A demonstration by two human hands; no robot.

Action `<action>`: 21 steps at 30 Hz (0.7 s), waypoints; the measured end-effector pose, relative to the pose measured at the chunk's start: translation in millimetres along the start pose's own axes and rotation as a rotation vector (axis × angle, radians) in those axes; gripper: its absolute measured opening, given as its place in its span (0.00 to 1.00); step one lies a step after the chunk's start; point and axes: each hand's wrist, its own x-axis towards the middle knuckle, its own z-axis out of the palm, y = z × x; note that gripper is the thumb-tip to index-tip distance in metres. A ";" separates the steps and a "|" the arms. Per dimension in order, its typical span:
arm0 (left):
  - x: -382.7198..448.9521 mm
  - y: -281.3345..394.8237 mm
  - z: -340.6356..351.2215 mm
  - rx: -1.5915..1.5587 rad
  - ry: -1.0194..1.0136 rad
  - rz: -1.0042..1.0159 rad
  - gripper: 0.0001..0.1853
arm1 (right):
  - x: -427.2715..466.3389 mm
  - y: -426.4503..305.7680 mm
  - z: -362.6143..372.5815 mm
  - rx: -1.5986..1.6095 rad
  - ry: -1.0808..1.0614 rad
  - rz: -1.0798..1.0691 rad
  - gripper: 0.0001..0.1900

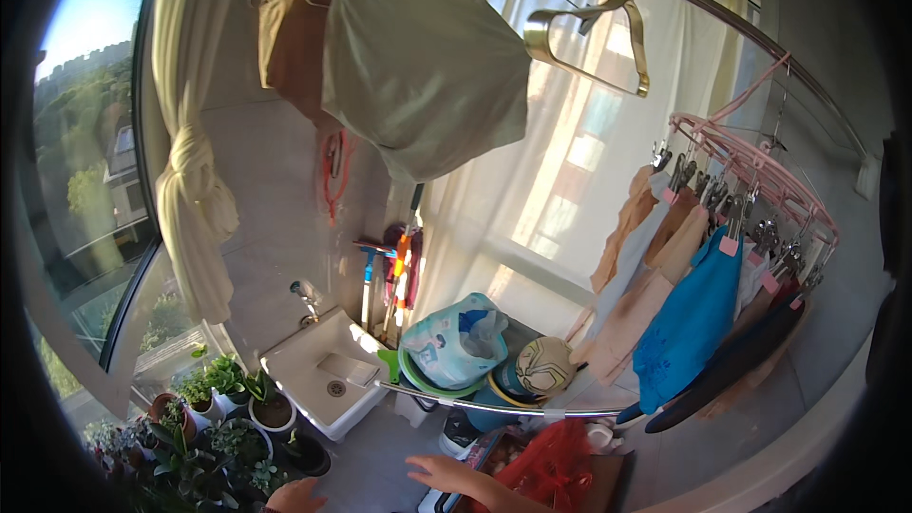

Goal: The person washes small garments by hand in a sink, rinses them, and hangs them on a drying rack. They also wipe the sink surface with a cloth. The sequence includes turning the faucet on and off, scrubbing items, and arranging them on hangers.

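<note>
Low in the view, my left hand (298, 495) shows at the bottom edge beside the potted plants (242, 442), holding nothing that I can see. To its right, my right hand (445, 474) reaches leftward with its fingers apart and nothing in them, in front of a red plastic bag (552, 470). Beyond the hands is a white utility sink (324, 399) under a wall faucet (306, 297). A patterned plastic bag (449, 342) sits in a green-rimmed basin, with a ball (545, 365) beside it. A metal pole (499, 405) crosses in front of them.
Overhead, a curved rail (705, 3) carries grey-green cloth (427, 64), a gold hanger (541, 35) and a pink clip rack (769, 171) with small laundry. Mops and a squeegee (369, 278) lean in the corner. A window with a knotted curtain (191, 171) stands left.
</note>
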 end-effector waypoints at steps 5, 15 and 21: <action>-101.9 -105.3 21.0 0.081 0.159 0.002 0.27 | -1.6 -77.3 83.4 -0.050 -0.056 -0.090 0.22; -402.0 -229.3 101.6 -0.095 0.335 -0.534 0.23 | -33.3 -295.9 274.8 -0.148 -0.353 -0.336 0.20; -487.9 -176.3 190.9 -0.252 0.527 -0.783 0.25 | -40.9 -325.7 299.3 -0.164 -0.669 -0.703 0.17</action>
